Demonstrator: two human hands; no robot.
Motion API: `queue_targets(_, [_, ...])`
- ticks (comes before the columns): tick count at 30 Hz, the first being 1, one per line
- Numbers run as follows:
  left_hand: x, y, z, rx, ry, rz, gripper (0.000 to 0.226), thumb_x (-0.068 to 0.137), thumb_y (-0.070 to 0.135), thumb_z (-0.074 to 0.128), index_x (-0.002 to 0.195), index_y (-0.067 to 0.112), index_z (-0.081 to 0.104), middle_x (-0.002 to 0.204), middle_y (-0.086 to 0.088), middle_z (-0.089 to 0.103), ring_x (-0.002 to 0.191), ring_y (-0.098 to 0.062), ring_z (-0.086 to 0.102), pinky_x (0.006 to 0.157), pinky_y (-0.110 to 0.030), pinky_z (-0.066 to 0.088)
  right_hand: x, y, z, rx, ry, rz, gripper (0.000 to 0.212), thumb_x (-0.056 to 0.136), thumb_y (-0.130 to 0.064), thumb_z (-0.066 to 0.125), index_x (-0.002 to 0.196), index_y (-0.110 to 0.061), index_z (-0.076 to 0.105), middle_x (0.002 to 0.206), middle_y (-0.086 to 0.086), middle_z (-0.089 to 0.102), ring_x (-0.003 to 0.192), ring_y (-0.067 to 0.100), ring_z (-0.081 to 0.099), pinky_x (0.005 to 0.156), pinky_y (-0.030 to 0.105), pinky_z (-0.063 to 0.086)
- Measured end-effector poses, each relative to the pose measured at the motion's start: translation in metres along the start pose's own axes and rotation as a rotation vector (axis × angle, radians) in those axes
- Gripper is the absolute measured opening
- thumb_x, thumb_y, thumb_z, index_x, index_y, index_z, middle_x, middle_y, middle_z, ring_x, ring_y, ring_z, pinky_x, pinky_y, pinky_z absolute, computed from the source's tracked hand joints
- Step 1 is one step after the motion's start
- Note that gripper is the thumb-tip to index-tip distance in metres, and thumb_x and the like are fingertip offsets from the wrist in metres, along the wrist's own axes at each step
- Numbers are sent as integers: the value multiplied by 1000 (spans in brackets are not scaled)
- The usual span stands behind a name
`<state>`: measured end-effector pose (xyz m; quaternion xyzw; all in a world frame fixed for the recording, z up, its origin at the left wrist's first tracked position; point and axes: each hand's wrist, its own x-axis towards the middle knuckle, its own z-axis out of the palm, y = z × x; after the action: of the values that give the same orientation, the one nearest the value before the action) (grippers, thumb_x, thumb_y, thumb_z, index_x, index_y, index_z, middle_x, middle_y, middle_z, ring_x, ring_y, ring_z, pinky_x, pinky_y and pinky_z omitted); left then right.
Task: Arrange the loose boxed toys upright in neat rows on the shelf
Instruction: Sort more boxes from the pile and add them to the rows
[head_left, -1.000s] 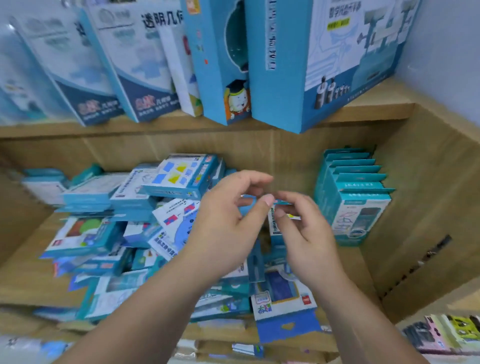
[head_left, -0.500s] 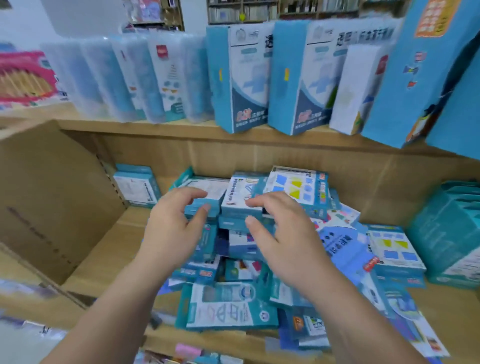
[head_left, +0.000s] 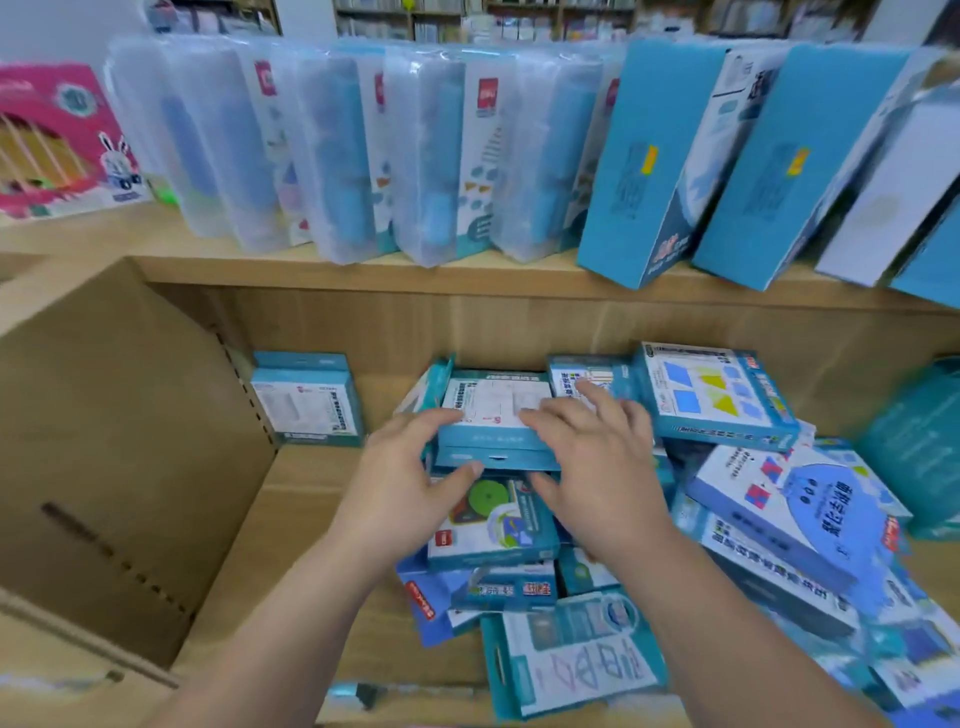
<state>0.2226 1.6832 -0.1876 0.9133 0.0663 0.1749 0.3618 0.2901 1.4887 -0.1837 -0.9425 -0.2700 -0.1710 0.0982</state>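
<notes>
The wooden shelf (head_left: 322, 525) is carrying the whole stock. Its lower bay is housing the white-faced teal box (head_left: 496, 408), taken here as the reference.

Above that box, on the upper board, a row of clear plastic cases (head_left: 337, 156) is standing on end and leaning slightly. Up and to the right of the box, tall blue cartons (head_left: 644, 171) are tilting. To the left of the box, the brown side panel (head_left: 119, 441) is closing off the bay.

The pile of loose boxed toys (head_left: 779, 519) is lying flat and jumbled beneath, in front of and to the right of the reference box, which is resting flat on top of it. Far up and to the left of the box, a pink rabbit-printed carton (head_left: 52, 140) is standing. Near the box's left side, at the back of the bay, a lone teal box (head_left: 306, 400) is standing on edge.

The left hand (head_left: 405, 493) is gripping the reference box's left front corner, fingers curling over the top and thumb under the front edge. The right hand (head_left: 597, 467) is holding its right side, fingers spreading across the top with one reaching the neighbouring box and the thumb sitting low at the front edge.
</notes>
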Motion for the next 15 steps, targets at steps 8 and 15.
queue_targets(8, [-2, -2, 1, -99, 63, 40, 59, 77, 29, 82, 131, 36, 58, 109, 19, 54, 100, 5, 53, 82, -3, 37, 11, 15, 3, 191, 363, -217, 35, 81, -16, 77, 116, -19, 75, 121, -6, 70, 102, 23, 57, 89, 39, 48])
queue_targets(15, [0, 11, -25, -380, 7, 69, 47, 81, 15, 58, 122, 37, 66, 108, 2, 63, 105, -13, 59, 89, -22, 48, 18, 25, -15, 533, 431, -180, 21, 85, -1, 69, 100, -13, 77, 133, 4, 61, 117, 19, 59, 104, 22, 43])
